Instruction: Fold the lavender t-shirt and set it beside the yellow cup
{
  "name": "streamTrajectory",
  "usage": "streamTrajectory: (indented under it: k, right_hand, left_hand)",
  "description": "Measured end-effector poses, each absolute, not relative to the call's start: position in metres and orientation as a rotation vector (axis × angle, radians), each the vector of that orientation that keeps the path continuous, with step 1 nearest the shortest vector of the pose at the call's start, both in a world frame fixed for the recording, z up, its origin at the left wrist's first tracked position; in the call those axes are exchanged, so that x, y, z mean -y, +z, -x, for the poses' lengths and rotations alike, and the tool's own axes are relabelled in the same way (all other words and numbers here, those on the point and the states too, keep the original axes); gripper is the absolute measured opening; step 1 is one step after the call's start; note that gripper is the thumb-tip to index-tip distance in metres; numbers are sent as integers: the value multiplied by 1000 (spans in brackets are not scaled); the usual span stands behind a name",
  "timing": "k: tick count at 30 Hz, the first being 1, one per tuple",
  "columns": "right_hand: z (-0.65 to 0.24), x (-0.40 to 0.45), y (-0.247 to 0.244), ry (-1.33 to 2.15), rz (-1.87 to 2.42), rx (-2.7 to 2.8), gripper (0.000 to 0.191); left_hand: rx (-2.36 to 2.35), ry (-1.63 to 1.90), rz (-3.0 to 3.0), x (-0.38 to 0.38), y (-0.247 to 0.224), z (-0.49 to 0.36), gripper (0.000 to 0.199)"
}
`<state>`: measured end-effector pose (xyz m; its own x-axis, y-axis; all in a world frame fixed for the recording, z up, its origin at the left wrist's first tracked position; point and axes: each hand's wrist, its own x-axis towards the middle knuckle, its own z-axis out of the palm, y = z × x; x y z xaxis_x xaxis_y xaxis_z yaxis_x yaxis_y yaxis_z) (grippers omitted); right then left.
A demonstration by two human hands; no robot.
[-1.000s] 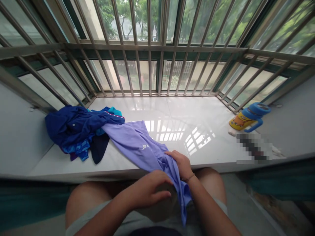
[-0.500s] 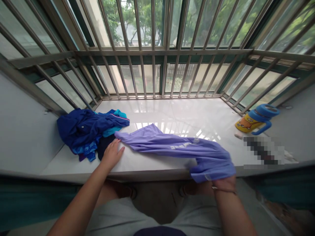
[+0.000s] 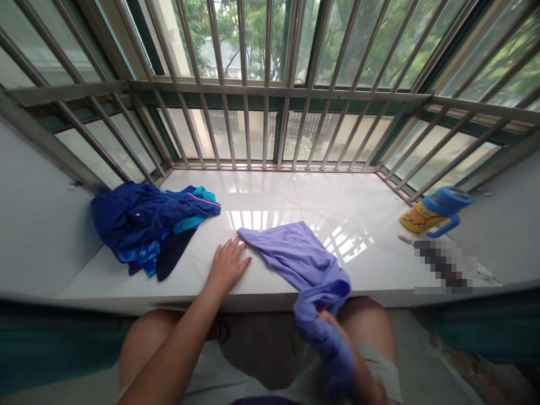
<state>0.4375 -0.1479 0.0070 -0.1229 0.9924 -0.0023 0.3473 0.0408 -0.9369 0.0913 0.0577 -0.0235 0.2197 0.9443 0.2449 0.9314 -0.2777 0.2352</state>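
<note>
A crumpled lavender garment lies partly on the white ledge and hangs over its front edge toward my lap. My left hand rests on the ledge with its fingers spread, the fingertips beside the garment's narrow left end. At the front edge my right hand is inside the bunched, hanging part of the cloth. Its fingers are mostly hidden by fabric and blurred.
A pile of dark blue and turquoise clothes lies at the left of the ledge. A blue and yellow bottle stands at the right, near a pixelated item. Metal bars line the window behind.
My left hand has moved right, away from the clothes pile. My right hand has moved left, bunching the lavender garment, whose right part now hangs lower over the edge.
</note>
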Motion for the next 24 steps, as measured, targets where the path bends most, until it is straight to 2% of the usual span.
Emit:
streamTrajectory:
  k: [3, 7, 10, 13, 15, 24]
  right_hand:
    - [-352, 159, -7, 1454, 975, 1997, 16]
    - [-304, 138, -2, 1268, 652, 2506, 41]
    - [-325, 90, 12, 881, 895, 2472, 45]
    - [-359, 38, 14, 388, 1391, 2338, 48]
    - [-373, 17, 7, 213, 1551, 2315, 49]
    - [-371, 17, -10, 89, 1585, 2288, 50]
  left_hand:
    - [-1898, 538, -2414, -49, -21, -101, 50]
    - [-1883, 516, -2419, -51, -16, -92, 49]
    - [-1877, 514, -2422, -53, -15, -90, 47]
    - [-1881, 538, -2417, -52, -15, -92, 47]
    - [-1883, 549, -2412, -52, -15, -93, 47]
    - [-1868, 593, -2397, -52, -15, -92, 44]
